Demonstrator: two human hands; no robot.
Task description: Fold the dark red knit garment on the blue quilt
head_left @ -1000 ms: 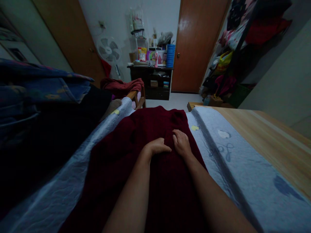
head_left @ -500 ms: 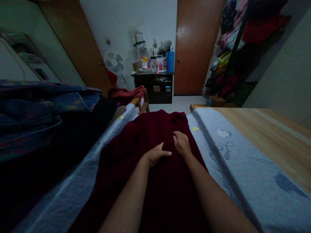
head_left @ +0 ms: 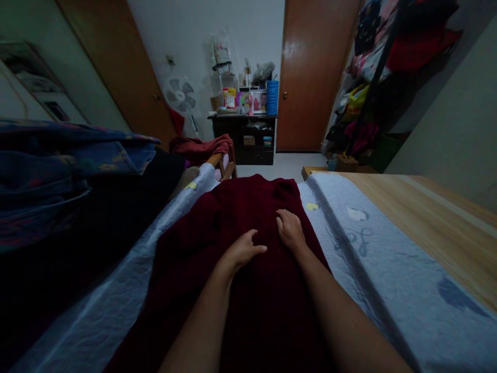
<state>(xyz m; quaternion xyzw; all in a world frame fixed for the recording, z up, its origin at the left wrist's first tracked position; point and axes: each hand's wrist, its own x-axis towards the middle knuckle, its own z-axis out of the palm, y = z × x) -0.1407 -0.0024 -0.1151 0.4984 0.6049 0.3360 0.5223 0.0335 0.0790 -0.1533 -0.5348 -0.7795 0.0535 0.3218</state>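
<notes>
A dark red garment (head_left: 248,207) lies spread over the bed, its near part running out of the bottom of the view. My left hand (head_left: 241,251) rests on its middle, thumb held apart from the fingers, gripping nothing. To the right of it, my right hand (head_left: 290,229) lies palm down on the same cloth with its fingers slightly bent and loosely side by side. Soft creases show in the fabric beyond both hands. Under the garment is a pale grey-blue blanket (head_left: 373,259) with a dark stripe and heart prints.
Blue patterned clothes (head_left: 77,155) and dark cloth are heaped along the left. A bare wooden board (head_left: 430,207) borders the blanket on the right. Farther off stand a white fan (head_left: 180,96), a dark cabinet (head_left: 254,142) and a rack of hanging clothes and bags (head_left: 411,52).
My left hand has slid slightly left and down over the garment, away from my right hand. The right hand has stayed in nearly the same place.
</notes>
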